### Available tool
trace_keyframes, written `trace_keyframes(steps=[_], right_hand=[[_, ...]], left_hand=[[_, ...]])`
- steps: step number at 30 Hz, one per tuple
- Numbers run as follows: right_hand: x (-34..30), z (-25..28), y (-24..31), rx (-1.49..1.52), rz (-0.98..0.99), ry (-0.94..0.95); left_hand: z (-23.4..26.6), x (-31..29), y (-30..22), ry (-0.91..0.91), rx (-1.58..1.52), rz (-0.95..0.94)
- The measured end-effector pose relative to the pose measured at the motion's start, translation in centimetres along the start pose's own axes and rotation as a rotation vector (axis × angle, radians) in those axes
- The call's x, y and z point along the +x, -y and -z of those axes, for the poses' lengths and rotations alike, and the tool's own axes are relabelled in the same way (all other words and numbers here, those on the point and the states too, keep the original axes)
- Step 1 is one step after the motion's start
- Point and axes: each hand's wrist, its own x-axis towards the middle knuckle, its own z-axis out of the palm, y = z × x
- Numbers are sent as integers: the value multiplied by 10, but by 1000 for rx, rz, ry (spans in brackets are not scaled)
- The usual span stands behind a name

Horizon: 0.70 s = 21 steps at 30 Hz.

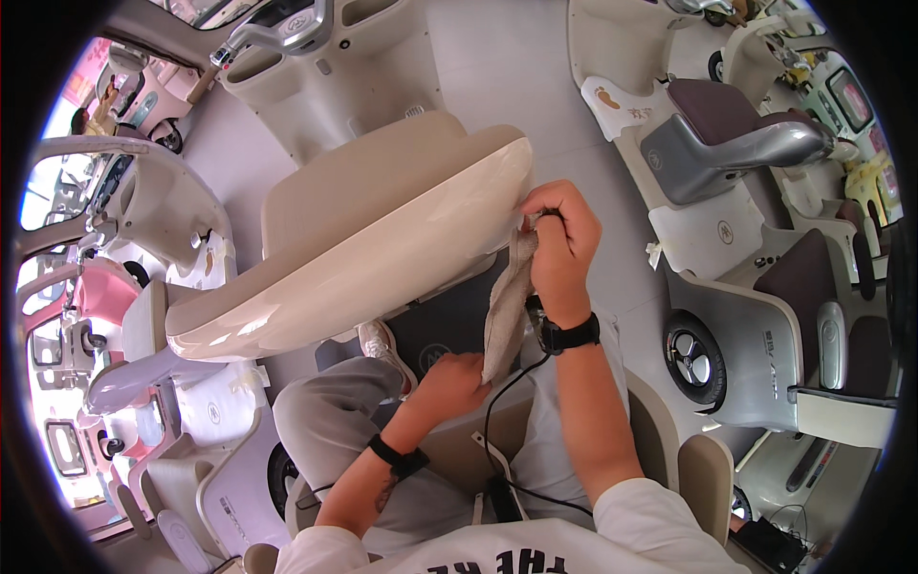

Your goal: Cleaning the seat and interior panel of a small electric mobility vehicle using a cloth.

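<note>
A beige cloth point(509, 311) hangs stretched between my two hands. My right hand point(566, 239) grips its upper end, fingers curled in, close to the right end of a scooter seat point(363, 239). Lower down, my left hand point(454, 383) pinches the cloth's bottom end above a dark grey floor mat point(406, 320). The seat has a tan cushion and a glossy cream shell, and it slants across the view in front of me. Whether my right knuckles touch the shell, I cannot tell.
Ahead stands the scooter's front panel with grey handlebar point(292, 29). Several scooters crowd both sides, among them a grey one with a dark seat point(712, 110) and a black wheel point(695, 359) at right. A black cable point(490, 421) runs from my right wrist across my lap.
</note>
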Motion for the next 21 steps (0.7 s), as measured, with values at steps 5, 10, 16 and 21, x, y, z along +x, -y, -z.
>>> trace_keyframes(steps=[5, 10, 16, 21], right_hand=[[5, 3, 0, -95, 10, -36], [20, -1, -8, -164, -188, -382], [12, -44, -6, -43, -44, -299], [15, -56, 12, -108, -21, -271]], left_hand=[[19, 1, -8, 6, 113, 26], [59, -13, -30, -293, 42, -20], [93, -63, -21, -562, -112, 58], [128, -91, -40, -809, -416, 78]])
